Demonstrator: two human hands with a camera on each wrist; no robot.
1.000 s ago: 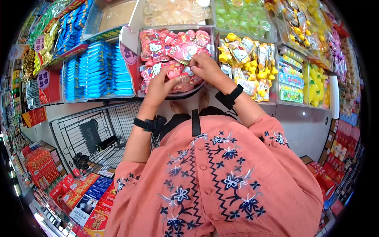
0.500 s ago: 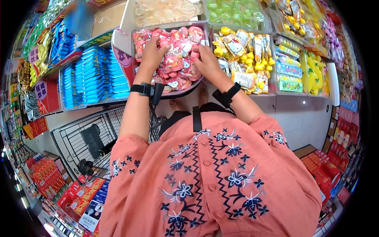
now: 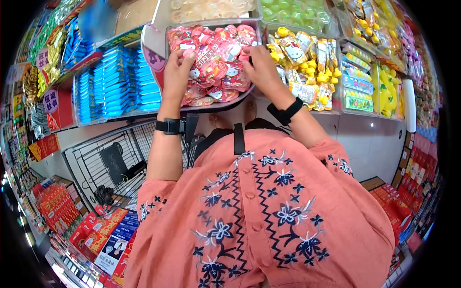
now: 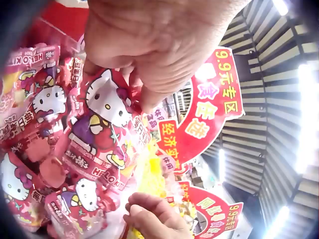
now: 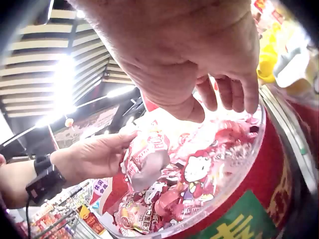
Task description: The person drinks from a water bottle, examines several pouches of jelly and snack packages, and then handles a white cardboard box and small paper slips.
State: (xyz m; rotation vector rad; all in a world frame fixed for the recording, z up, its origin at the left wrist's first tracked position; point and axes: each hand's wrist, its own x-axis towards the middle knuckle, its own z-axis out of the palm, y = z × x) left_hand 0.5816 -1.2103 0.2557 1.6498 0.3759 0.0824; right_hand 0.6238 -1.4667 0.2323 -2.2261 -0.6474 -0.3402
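Observation:
Pink Hello Kitty pouches (image 3: 223,77) with pink caps fill a clear-walled bin (image 5: 259,119) in front of the person. At the bin's left side, the left hand (image 3: 177,72) pinches one pouch (image 5: 149,154) by its edge, lifted above the others in the right wrist view. In the left wrist view, its fingers curl behind the top of that pouch (image 4: 107,127). Over the bin's right side is the right hand (image 3: 264,72), fingers loosely bent with the thumb apart. In the right wrist view, its fingertips (image 5: 237,102) hang above the pouches with nothing between them.
Blue packets (image 3: 115,79) stand stacked to the left, yellow-capped pouches (image 3: 307,67) to the right. Behind are boxes of clear and green jelly cups (image 3: 297,17). A wire shopping cart (image 3: 108,161) stands at the lower left, beside the person.
The left hand has moved from the bin's front to its left side and now holds a pouch. The right hand has let go of the pouch it pinched and stays at the right side.

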